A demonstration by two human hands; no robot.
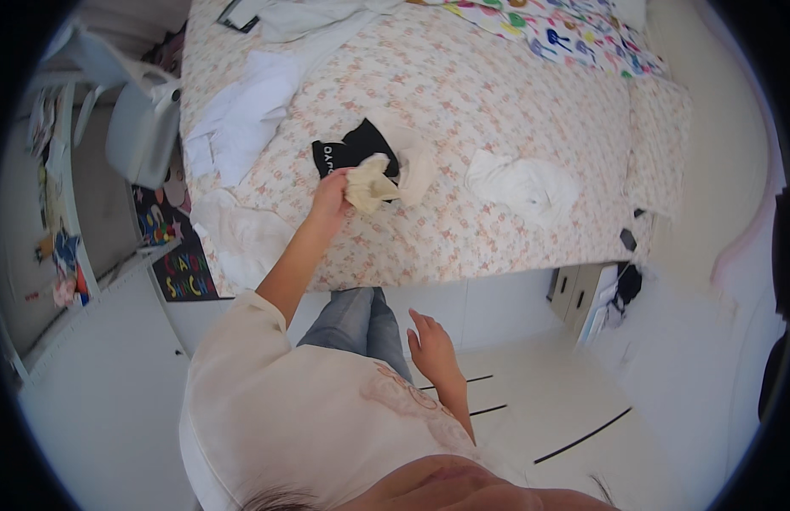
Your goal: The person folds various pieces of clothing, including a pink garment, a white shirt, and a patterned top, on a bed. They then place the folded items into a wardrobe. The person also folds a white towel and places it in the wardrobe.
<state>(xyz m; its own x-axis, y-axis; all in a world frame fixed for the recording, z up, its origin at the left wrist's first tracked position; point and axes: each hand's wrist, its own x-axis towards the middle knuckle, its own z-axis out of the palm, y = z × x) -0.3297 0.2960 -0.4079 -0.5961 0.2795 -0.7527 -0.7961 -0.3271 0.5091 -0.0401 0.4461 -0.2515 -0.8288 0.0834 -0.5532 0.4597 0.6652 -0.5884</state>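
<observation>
My left hand [331, 195] grips a crumpled cream-coloured cloth [371, 186] above the floral bedsheet [535, 115]. Under and behind that cloth lies a black fabric item with white lettering [363, 144], partly covered. A pale, off-white garment [415, 165] lies directly to its right. My right hand [431, 345] hangs beside the jeans, below the bed's front edge, fingers apart and holding nothing. Further right on the bed is a bunched white garment [522, 186]. White garments [244, 121] also lie along the bed's left side, with a thin whitish one [238, 233] near the front left corner.
A light grey chair [142, 137] stands left of the bed, near shelves holding books and toys. A colourful patterned cloth [561, 38] lies at the far right of the bed, and a floral pillow [657, 147] at its right side. Drawers [573, 290] stand below the right front edge.
</observation>
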